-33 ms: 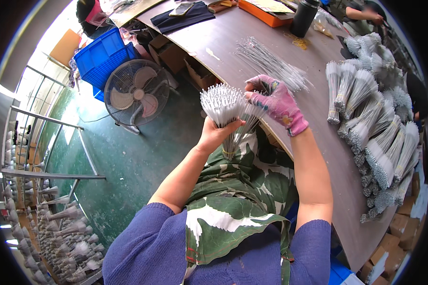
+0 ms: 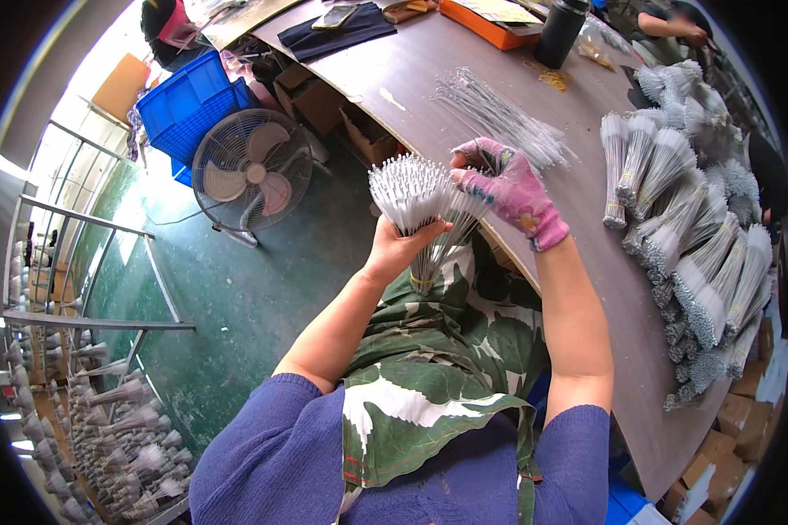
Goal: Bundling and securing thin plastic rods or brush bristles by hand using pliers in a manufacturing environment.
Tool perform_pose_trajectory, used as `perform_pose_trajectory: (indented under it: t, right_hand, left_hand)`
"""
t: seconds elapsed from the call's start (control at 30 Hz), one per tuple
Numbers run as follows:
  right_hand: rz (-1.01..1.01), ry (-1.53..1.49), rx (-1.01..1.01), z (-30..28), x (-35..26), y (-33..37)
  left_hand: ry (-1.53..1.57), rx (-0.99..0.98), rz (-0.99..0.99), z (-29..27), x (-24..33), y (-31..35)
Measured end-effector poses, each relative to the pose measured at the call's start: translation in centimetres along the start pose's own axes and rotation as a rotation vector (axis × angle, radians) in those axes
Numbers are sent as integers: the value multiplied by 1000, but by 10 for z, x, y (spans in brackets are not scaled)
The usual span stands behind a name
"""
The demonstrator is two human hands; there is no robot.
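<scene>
My left hand is wrapped round a thick bundle of thin wire brushes, white bristled ends upward. The bundle stands over my lap, a yellowish band round its lower wires. A few brushes splay from its right side. My right hand, in a pink patterned glove with bare fingertips, is beside the bundle's top right. Its fingers are curled, with thumb and forefinger close together at the bristled ends; I cannot make out what is between them. Loose wire brushes lie on the table beyond that hand.
Banded brush bundles are piled at the table's right. At its far side are a dark bottle, an orange box, yellow bands and a phone on dark cloth. A fan and blue crates stand left.
</scene>
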State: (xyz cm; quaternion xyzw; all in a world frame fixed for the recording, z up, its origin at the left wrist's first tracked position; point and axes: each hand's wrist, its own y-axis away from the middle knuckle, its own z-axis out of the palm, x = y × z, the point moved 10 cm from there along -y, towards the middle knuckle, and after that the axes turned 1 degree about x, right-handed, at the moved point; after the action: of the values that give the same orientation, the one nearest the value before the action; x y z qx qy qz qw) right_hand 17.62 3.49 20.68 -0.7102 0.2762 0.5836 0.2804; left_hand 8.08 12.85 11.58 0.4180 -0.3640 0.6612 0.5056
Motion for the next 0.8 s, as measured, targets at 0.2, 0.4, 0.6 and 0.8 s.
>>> perform_pose_trajectory:
  t: [0.2,0.4,0.6,0.8]
  right_hand:
    - [4,62,15,-1,-4,1]
    - [-11,212,116,0,-6,-8]
    - [6,150,47,11,-2,-14]
    - [-586,446,555,-29,-43,31]
  left_hand:
    - [-59,70,75,-4,7,7]
    - [-86,219,161,-28,10,12]
    - [-72,115,146,-12,12,8]
    - [-15,158,139,-23,10,8]
